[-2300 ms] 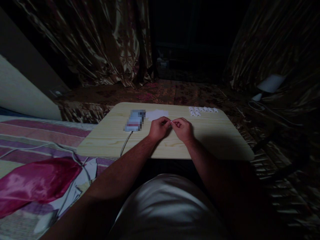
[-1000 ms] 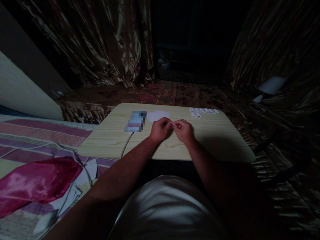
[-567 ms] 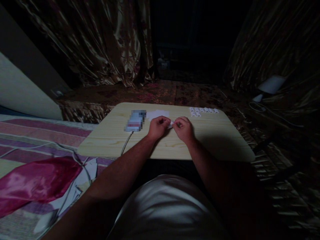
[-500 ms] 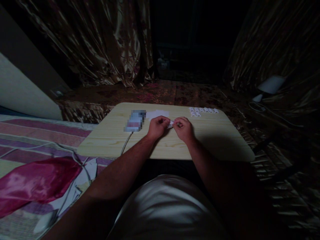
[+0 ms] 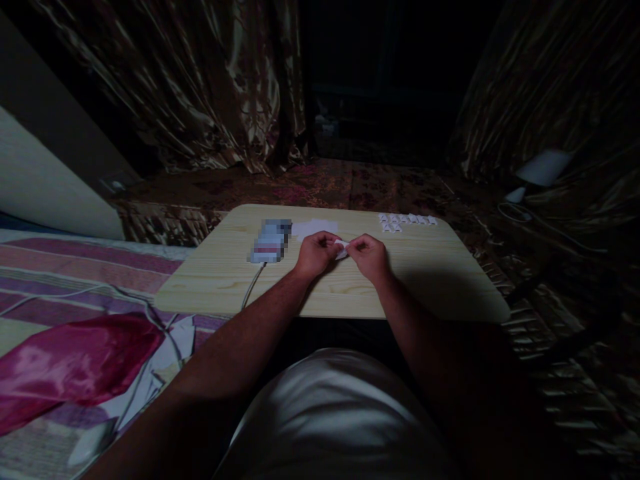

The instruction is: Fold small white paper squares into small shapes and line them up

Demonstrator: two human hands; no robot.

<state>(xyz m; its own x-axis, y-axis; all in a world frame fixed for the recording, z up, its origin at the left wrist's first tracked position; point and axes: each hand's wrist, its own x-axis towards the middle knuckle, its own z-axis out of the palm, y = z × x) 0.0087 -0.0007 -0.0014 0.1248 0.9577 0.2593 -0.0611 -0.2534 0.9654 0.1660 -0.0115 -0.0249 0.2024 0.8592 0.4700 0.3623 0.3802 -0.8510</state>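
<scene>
Between my two hands is a small piece of white paper [image 5: 342, 250], pinched above the wooden table [image 5: 215, 280]. My left hand [image 5: 317, 253] is closed on its left side, thumb and fingers together. From the right, my right hand [image 5: 368, 255] grips the paper's edge with its fingertips. Part of the paper is hidden by the fingers, so its exact shape is unclear. Just beyond my left hand lie flat white paper sheets [image 5: 316, 228]. Several small folded white paper pieces [image 5: 403, 219] sit in two rows at the table's far right.
A blurred-out, phone-like device [image 5: 273, 240] with a cable [image 5: 251, 283] lies on the table's left. A shiny magenta cloth [image 5: 85, 360] and papers rest on the striped bed [image 5: 95, 257] at left. Over at the right stands a white lamp [image 5: 544, 168].
The white paper between my fingers has turned and shows more of its face. My right fingers have shifted slightly and closed in more. The rest stays put.
</scene>
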